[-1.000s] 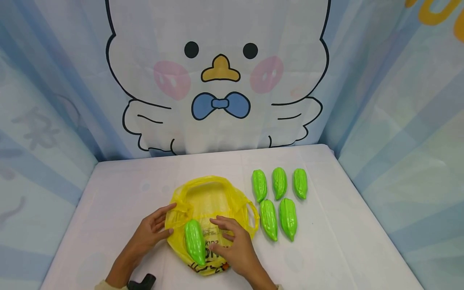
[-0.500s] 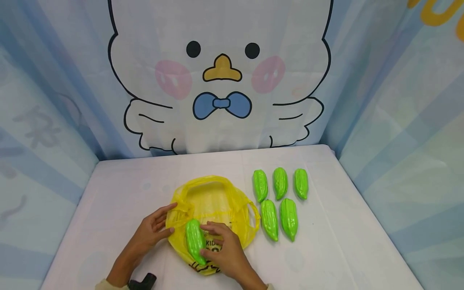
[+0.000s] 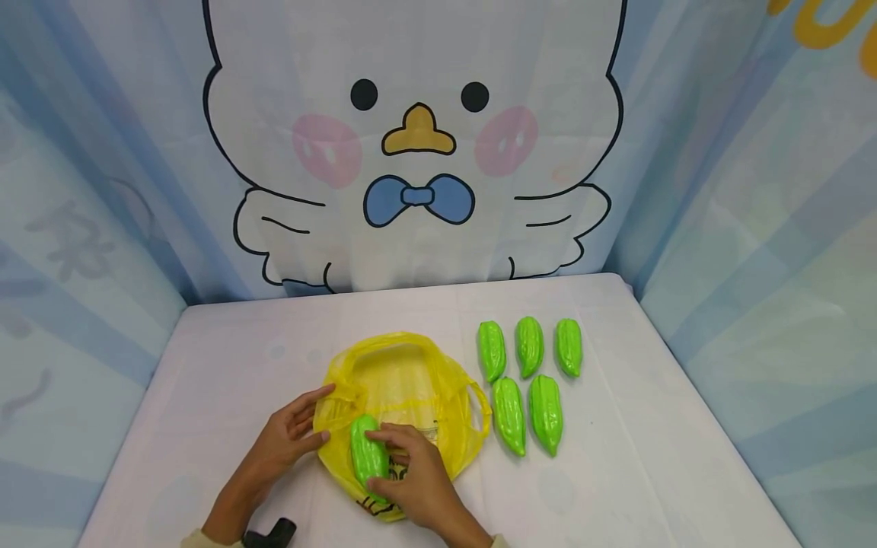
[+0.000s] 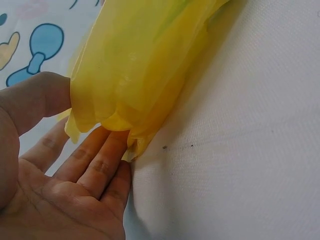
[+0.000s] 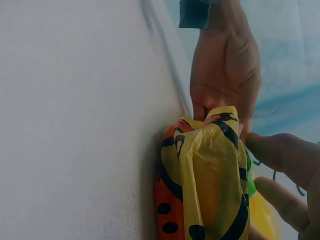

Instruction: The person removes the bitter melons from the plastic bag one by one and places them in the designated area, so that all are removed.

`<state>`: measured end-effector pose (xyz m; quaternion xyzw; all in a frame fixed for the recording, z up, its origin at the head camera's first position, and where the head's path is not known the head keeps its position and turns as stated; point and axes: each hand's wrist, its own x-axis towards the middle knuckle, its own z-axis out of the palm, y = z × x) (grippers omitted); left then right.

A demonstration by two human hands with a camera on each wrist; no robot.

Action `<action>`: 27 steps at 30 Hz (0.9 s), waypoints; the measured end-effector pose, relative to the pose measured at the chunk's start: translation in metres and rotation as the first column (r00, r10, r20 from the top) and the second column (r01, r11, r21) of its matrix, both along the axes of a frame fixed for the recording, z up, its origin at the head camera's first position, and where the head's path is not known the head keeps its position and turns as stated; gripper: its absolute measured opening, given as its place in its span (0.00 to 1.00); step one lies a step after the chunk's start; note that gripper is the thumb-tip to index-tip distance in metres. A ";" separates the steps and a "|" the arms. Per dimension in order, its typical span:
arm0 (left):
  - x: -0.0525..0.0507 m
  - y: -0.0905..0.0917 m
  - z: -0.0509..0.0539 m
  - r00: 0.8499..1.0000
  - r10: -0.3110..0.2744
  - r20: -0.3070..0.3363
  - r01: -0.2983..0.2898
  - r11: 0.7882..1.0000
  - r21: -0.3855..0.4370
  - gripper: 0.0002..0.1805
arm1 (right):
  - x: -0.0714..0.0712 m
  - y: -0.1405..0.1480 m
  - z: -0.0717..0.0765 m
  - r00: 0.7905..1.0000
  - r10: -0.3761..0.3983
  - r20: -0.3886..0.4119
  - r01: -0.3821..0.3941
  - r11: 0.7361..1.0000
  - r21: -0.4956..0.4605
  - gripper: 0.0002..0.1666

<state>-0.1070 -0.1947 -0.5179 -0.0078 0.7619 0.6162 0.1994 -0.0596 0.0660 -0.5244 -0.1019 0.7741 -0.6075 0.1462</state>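
Note:
A green, ridged toy bitter melon [image 3: 365, 457] lies on the front of a yellow plastic bag [image 3: 404, 373]. My right hand [image 3: 418, 472] reaches over it from the right; thumb and fingertips bend onto its surface and hold it. In the right wrist view, the fingers [image 5: 285, 155] largely hide the melon behind the bag's printed end [image 5: 205, 175]. At the bag's left edge rests my left hand [image 3: 284, 438], fingers relaxed. In the left wrist view, its thumb [image 4: 45, 97] touches the yellow film [image 4: 130, 75] and its other fingers lie against the underside; faint green shows through.
Several more green bitter melons [image 3: 545, 415] lie in two rows right of the bag, on the white tablecloth [image 3: 651, 457]. The bag's handle loop [image 3: 479, 415] points toward them. Printed curtains [image 3: 418, 243] enclose the back and sides. A black device [image 3: 270, 533] sits by the left wrist.
My right hand has moved left over the bag and onto the bitter melon, its thumb and fingertips now on it. The left hand, the bag and the melons in rows have stayed put.

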 end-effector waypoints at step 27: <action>0.000 0.001 -0.003 1.000 -0.005 -0.010 0.005 1.000 -0.007 0.42 | 0.002 0.007 0.000 0.991 -0.020 0.133 0.038 0.990 -0.134 0.31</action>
